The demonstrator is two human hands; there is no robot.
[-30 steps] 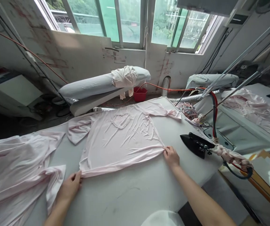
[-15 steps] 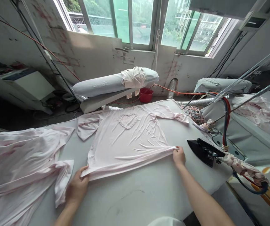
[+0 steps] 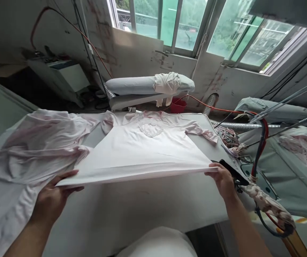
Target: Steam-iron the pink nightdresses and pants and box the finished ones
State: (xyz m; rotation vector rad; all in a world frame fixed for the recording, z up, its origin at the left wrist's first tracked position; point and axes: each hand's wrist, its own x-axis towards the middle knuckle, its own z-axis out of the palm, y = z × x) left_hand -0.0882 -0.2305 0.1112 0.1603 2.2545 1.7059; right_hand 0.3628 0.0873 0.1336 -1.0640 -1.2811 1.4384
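Over the ironing table (image 3: pixel 148 210), left hand (image 3: pixel 52 199) and right hand (image 3: pixel 223 180) grip the pink shirt (image 3: pixel 145 153) hem, half-hiding the iron (image 3: pixel 235 172).

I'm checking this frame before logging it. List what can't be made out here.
- Iron, head view: mostly hidden behind the right hand.
- Left hand fingertips: tucked under the lifted hem of the pink shirt.
- Table under the shirt: covered by the stretched cloth.
- Pile of pink garments: cut off by the left edge.
- Heart patch: too small for detail.
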